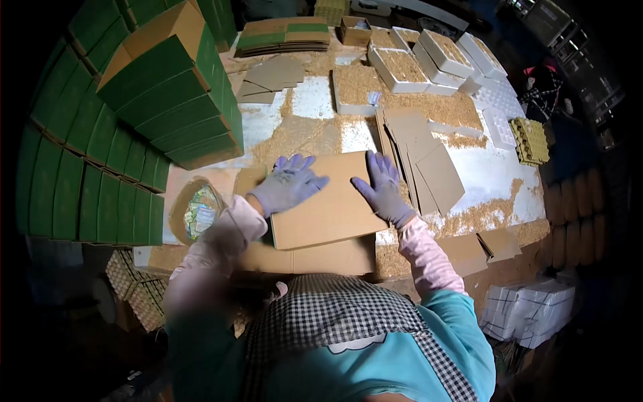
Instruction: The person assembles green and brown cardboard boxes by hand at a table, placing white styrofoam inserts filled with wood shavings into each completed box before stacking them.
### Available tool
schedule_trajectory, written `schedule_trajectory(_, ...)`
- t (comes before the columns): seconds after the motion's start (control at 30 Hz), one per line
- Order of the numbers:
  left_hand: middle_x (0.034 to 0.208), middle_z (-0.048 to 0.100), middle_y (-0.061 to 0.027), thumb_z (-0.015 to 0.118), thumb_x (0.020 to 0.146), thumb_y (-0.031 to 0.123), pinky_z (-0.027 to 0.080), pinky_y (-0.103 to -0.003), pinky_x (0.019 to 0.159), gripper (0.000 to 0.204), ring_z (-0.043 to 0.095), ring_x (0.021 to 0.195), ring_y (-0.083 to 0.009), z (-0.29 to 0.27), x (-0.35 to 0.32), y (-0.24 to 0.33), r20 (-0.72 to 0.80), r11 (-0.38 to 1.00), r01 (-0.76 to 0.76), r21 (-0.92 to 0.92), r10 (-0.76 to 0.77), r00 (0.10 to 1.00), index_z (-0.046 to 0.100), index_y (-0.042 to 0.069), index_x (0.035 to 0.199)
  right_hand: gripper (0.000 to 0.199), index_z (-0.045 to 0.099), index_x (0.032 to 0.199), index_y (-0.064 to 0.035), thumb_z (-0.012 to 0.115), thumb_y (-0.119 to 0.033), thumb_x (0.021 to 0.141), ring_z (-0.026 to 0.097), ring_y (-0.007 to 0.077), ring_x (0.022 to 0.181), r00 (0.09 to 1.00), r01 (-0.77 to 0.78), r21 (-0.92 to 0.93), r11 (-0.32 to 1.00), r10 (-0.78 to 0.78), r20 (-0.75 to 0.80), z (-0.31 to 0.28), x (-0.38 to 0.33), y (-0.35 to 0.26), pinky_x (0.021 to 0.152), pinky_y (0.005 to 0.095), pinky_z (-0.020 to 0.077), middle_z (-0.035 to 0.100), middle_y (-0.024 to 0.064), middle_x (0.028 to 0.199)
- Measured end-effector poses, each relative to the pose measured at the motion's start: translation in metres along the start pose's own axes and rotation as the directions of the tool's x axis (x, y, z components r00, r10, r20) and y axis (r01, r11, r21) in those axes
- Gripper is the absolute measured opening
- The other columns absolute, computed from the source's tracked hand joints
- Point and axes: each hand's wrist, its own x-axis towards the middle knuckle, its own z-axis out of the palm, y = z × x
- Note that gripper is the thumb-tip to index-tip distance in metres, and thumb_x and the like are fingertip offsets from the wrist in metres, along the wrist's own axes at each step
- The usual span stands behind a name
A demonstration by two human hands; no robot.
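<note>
— Many green-and-brown boxes (167, 87) already stood stacked at the left; how far was this one?

— Barely begun, I'd judge. The cardboard blank (328, 201) lay flat and unfolded on the table (495, 174), atop another sheet. Left hand (289, 184) and right hand (383, 187), both gloved, pressed on it with fingers spread, gripping nothing. Loose flat cardboard pieces (422, 154) waited alongside.

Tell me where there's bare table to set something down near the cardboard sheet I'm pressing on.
The widest bare patch is white tabletop right of the loose cardboard pieces, edged by sawdust. A smaller one lies beyond the flat cardboard sheet, beside the sawdust-filled tray. The left side is crowded with green boxes, the far right with white trays.
</note>
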Motion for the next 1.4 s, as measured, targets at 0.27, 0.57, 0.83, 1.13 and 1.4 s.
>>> schedule_trajectory(0.27, 0.142, 0.041, -0.016, 0.055, 0.094, 0.027, 0.029, -0.036, 0.113, 0.06, 0.035, 0.136, -0.0252, -0.022, -0.084, -0.048, -0.312, 0.316, -0.136, -0.939, -0.614, 0.725, 0.034, -0.002, 0.142, 0.062, 0.032, 0.144, 0.0014, 0.05, -0.038, 0.099, 0.054, 0.0187, 0.115, 0.94, -0.34, 0.911, 0.232, 0.076, 0.332, -0.022, -0.034, -0.079, 0.092, 0.0306, 0.0472, 0.053, 0.0127, 0.13)
schedule_trajectory(0.57, 0.139, 0.044, -0.016, 0.053, 0.094, 0.023, 0.033, -0.038, 0.109, 0.059, 0.04, 0.131, -0.0267, 0.109, -0.17, -0.073, -0.021, 0.186, 0.256, -0.949, -0.843, 0.538, 0.032, -0.001, 0.144, 0.037, 0.064, 0.109, -0.0039, 0.06, -0.027, 0.08, 0.065, 0.0292, 0.083, 0.59, 0.807, 0.142, 0.574, -0.796, -0.137, 0.053, 0.007, -0.195, 0.072, 0.0404, 0.0529, 0.065, 0.0146, 0.096)
schedule_trajectory(0.83, 0.137, 0.047, -0.0159, 0.052, 0.093, 0.019, 0.037, -0.04, 0.105, 0.06, 0.045, 0.128, -0.0281, 0.2, -0.216, -0.067, 0.042, 0.266, 0.507, -0.82, -0.855, 0.517, 0.03, -0.001, 0.145, 0.042, 0.053, 0.118, 0.0029, 0.06, -0.031, 0.093, 0.061, 0.025, 0.088, 0.88, -0.416, 0.909, 0.003, 0.254, 0.401, 0.105, 0.226, 0.077, 0.08, 0.035, 0.0513, 0.063, 0.013, 0.095)
schedule_trajectory(1.13, 0.136, 0.048, -0.0174, 0.051, 0.093, 0.015, 0.039, -0.041, 0.104, 0.059, 0.047, 0.125, -0.0306, 0.198, -0.23, -0.058, 0.116, 0.205, 0.628, -0.751, -0.895, 0.431, 0.03, -0.001, 0.146, 0.042, 0.064, 0.099, 0.0009, 0.046, -0.036, 0.092, 0.062, 0.0333, 0.093, 0.613, -0.577, 0.695, 0.43, 0.789, 0.021, 0.339, 0.307, 0.25, 0.084, 0.0382, 0.0467, 0.066, 0.0221, 0.091)
schedule_trajectory(1.4, 0.136, 0.047, -0.0193, 0.051, 0.092, 0.011, 0.038, -0.041, 0.104, 0.059, 0.047, 0.124, -0.0334, 0.192, -0.235, -0.043, 0.119, 0.18, 0.692, -0.699, -0.925, 0.36, 0.03, -0.001, 0.145, 0.032, 0.062, 0.091, -0.0113, 0.07, -0.04, 0.08, 0.057, 0.0195, 0.077, 0.592, -0.344, 0.751, -0.564, 0.491, 0.64, 0.227, 0.263, 0.169, 0.07, 0.0317, 0.049, 0.059, 0.0067, 0.082)
